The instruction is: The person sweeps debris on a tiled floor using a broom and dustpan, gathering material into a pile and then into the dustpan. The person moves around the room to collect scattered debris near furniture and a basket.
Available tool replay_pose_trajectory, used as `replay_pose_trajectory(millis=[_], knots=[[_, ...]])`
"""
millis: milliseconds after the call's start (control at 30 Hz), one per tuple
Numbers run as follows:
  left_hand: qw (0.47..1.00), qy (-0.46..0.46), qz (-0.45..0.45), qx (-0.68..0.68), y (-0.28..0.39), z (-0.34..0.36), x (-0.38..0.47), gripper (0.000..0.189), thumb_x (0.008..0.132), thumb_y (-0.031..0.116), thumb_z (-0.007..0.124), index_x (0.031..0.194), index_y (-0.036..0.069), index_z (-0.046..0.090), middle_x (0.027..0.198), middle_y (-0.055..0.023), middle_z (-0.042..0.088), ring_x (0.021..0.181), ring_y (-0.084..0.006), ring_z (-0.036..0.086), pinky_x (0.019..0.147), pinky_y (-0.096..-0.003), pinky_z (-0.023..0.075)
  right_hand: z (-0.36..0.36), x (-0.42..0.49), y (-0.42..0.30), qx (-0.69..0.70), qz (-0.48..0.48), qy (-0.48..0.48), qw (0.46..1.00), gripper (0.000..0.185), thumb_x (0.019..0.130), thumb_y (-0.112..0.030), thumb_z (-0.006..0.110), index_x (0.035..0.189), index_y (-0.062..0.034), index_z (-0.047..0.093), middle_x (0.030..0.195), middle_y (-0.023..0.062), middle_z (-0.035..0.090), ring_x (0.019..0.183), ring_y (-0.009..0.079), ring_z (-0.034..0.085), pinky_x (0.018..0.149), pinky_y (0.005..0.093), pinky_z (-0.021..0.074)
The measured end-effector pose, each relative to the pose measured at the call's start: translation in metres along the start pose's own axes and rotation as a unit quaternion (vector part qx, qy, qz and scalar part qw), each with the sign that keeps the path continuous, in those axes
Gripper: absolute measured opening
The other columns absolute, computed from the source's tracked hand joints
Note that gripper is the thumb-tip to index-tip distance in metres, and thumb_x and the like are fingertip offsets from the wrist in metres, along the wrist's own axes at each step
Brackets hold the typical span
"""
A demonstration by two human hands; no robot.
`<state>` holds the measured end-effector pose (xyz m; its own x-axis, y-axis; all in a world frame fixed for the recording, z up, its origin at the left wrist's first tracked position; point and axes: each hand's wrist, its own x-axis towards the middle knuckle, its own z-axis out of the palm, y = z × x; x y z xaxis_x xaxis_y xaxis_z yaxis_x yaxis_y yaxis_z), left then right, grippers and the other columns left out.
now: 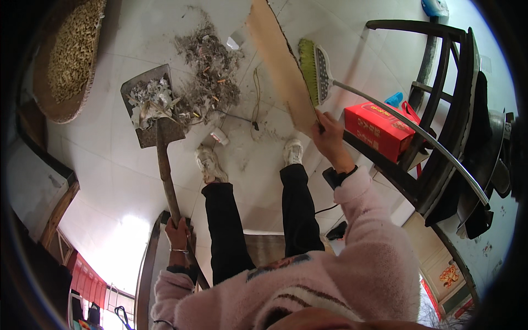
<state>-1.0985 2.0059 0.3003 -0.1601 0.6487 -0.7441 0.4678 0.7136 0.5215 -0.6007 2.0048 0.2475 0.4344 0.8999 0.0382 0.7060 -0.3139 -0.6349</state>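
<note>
My left hand (177, 234) grips the wooden handle (166, 177) of a flat metal shovel (161, 134), whose blade rests on the tiled floor with crumpled paper and plant scraps (152, 101) on it. My right hand (328, 134) holds a long piece of corrugated cardboard (280, 66) by its lower end. Between shovel and cardboard lies a pile of grey dust and debris (212, 78) with cigarette butts in it. A small white bottle (219, 136) lies near my left shoe. A looped cord (256, 99) lies right of the pile.
Right of the cardboard is a green-bristled broom (309, 72) with a metal handle. A red box (377, 128) stands by a dark wooden chair frame (439, 95). At the upper left is a woven tray of peanuts (72, 53). Dark wooden furniture edges (45, 161) stand at left.
</note>
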Motion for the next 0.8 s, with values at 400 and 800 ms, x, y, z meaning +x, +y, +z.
replay_pose_trajectory(millis=[400, 800], knots=[[1.0, 0.016, -0.005, 0.009, -0.025, 0.016, -0.006, 0.017, 0.081, 0.014, 0.061, 0.074, 0.005, 0.047, 0.051, 0.0003, 0.046, 0.037, -0.0078, 0.043, 0.033, -0.023, 0.0352, -0.045, 0.019, 0.106, -0.185, -0.012, 0.01, 0.983, 0.034, 0.075, -0.008, 0.057, 0.11, -0.009, 0.057, 0.095, 0.0123, 0.058, 0.083, 0.0286, 0.057, 0.073, 0.0384, 0.046], [0.999, 0.016, -0.034, -0.003, -0.057, 0.021, -0.008, 0.018, 0.078, 0.015, 0.062, 0.075, 0.001, 0.05, 0.051, -0.0011, 0.046, 0.038, -0.0086, 0.046, 0.034, -0.0236, 0.0388, -0.178, 0.054, 0.095, -0.516, 0.179, -0.279, 0.79, 0.035, 0.078, -0.017, 0.05, 0.112, -0.0147, 0.056, 0.101, 0.0149, 0.059, 0.1, 0.0322, 0.054, 0.085, 0.0466, 0.0402]])
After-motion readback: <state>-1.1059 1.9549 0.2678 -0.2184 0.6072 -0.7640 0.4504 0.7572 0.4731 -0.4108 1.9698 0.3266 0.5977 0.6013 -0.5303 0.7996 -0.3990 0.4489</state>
